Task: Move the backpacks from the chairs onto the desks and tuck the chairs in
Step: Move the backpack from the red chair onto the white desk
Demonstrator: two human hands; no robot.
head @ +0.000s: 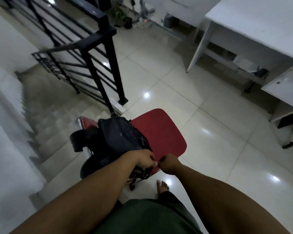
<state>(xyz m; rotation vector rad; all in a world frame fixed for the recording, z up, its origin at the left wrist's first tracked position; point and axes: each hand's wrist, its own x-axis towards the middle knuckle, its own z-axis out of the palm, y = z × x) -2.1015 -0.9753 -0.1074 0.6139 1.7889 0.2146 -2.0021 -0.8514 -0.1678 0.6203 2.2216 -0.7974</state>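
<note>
A dark backpack (pixel 122 134) lies on the left half of a red chair seat (pixel 162 130), its straps hanging over the near and left edges. My left hand (pixel 145 159) is closed on the backpack's near end. My right hand (pixel 169 163) is a closed fist at the seat's near edge, almost touching the left hand's fingertips. It seems to grip the seat edge, though what lies inside the fist is hidden. A white desk (pixel 254 22) stands at the upper right, well apart from the chair.
A black metal railing (pixel 95 53) and a stairwell with descending steps (pixel 49 125) lie directly left of the chair. A white drawer cabinet (pixel 282 86) stands under the desk at the right. A potted plant (pixel 122 16) stands at the back. My bare foot (pixel 162 186) is on the glossy tiled floor (pixel 201 102).
</note>
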